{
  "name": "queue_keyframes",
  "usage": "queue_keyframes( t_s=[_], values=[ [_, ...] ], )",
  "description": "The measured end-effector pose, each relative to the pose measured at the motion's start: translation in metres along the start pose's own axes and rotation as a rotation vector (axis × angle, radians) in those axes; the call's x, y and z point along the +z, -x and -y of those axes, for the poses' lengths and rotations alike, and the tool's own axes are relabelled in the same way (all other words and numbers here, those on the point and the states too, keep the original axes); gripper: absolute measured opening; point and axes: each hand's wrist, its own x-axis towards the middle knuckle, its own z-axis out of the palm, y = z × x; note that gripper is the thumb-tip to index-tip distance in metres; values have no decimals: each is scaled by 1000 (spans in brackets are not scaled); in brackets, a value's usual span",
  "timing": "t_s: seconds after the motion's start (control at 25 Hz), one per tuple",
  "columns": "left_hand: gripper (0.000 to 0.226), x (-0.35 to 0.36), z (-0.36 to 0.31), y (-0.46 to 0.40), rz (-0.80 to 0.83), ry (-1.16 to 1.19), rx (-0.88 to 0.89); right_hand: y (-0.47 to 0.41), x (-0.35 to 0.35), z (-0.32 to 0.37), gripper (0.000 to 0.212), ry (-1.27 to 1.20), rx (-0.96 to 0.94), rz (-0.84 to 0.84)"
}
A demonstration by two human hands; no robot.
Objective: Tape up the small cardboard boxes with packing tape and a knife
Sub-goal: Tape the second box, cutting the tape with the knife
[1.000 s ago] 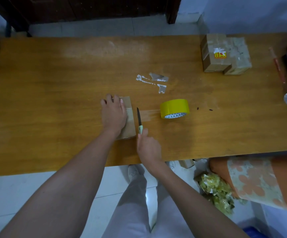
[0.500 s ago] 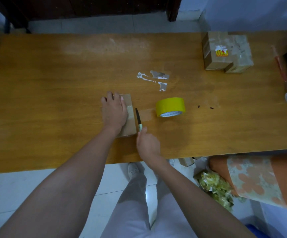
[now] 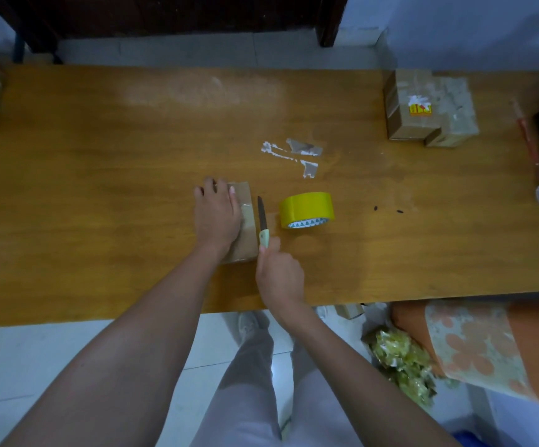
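The left hand (image 3: pixel 218 214) lies flat on the small cardboard box (image 3: pixel 244 221) near the front of the tabletop (image 3: pixel 100 188), while the right hand (image 3: pixel 279 269) grips the knife (image 3: pixel 263 221), its blade just beside the box's right edge. The tape roll (image 3: pixel 306 209) stands near, and a strip seems to run from it to the box. Judging by this, the strip is laid and its cut is the step in hand; taped boxes (image 3: pixel 429 108) sit at the far right.

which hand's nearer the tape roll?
Right. The right hand holds the knife just left of the tape roll; the left hand presses the box, farther left.
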Motion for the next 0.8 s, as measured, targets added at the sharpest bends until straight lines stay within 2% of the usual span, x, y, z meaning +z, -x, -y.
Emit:
queue_keyframes(
  t_s=[0.16,0.6,0.68,0.8],
  values=[
    [39,-3,5,2,-6,4,-3,5,6,-12,28,1,27,69],
    [39,-7,15,8,-41,-36,-31,19,-18,-19,31,0,-54,-2],
    [40,-6,17,8,-11,-45,-34,17,-37,-17,26,-205,-70,-55],
    [41,-6,17,7,-1,-62,-23,-8,-79,-31,5,-706,-1,-205]
  ],
)
